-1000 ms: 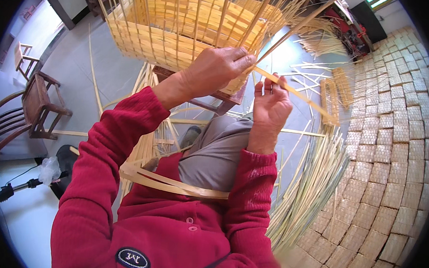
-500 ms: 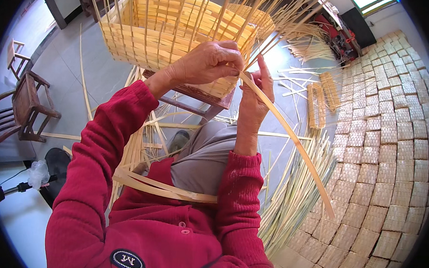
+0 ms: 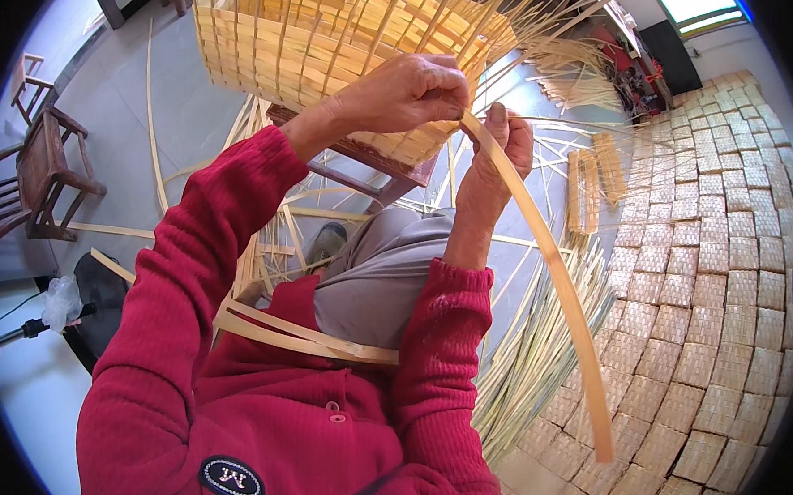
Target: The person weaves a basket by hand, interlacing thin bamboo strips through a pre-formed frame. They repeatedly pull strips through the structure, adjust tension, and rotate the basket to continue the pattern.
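Observation:
A large, partly woven bamboo basket [image 3: 280, 67], with tall upright stakes, rests tilted on a dark reddish wooden stool [image 3: 391, 186] in front of me. My left hand [image 3: 409, 94] is closed in a pinch at the basket's right corner, gripping the end of a wide flat bamboo strip [image 3: 561, 274]. That strip arcs across in front of my right hand [image 3: 498, 159] and hangs down to the right. Thumb and fingers of my right hand are pinched together on a thin bamboo strand [image 3: 564, 122] that runs off to the right. Their exact contact is partly hidden.
Loose strips [image 3: 320, 342] lie across my lap. On the floor at right are a bundle of thin splints [image 3: 543, 363], two small woven pieces [image 3: 584, 193] and rows of stacked woven pieces [image 3: 680, 307]. Wooden chairs [image 3: 55, 167] stand at left.
Both hands have shifted slightly right. My right hand's raised index finger has come down into a pinch, and a thin strand now points right from it. The wide strip hangs lower.

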Demonstrator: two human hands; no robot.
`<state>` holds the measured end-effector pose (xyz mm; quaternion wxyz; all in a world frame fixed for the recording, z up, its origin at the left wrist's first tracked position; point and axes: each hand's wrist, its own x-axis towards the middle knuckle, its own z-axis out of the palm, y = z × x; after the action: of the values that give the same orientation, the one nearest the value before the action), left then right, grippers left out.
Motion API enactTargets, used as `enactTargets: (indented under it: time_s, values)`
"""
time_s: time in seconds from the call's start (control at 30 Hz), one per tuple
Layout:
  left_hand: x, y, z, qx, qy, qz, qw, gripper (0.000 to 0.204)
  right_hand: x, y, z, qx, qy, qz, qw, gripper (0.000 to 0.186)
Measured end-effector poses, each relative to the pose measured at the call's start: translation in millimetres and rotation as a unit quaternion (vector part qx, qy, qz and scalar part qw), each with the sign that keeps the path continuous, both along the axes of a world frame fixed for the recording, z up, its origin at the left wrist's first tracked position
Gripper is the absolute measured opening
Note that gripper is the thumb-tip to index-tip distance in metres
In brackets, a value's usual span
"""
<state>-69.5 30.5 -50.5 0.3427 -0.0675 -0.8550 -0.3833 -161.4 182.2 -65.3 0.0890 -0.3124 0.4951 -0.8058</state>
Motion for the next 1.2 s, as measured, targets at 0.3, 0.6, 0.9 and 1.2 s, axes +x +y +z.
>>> enactTargets:
  time_s: [0.3,0.6,0.9,1.2]
  values:
    - [-18,25,-3,0.041,0.02,0.102,0.994,0.01,25,5,-1,-0.158,-0.228,-0.024,0.961,0.02]
    - [-18,30,-5,-0.179,-0.046,0.198,0.963,0.011,18,12,1,0.163,0.221,-0.205,0.94,0.036]
    - [64,-11,12,-0.153,-0.106,0.166,0.968,0.009,12,3,24,0.387,0.455,0.003,0.802,0.014]
    - [75,-18,6,-0.154,-0.096,0.151,0.972,0.012,19,-5,18,0.371,0.378,0.079,0.845,0.013]
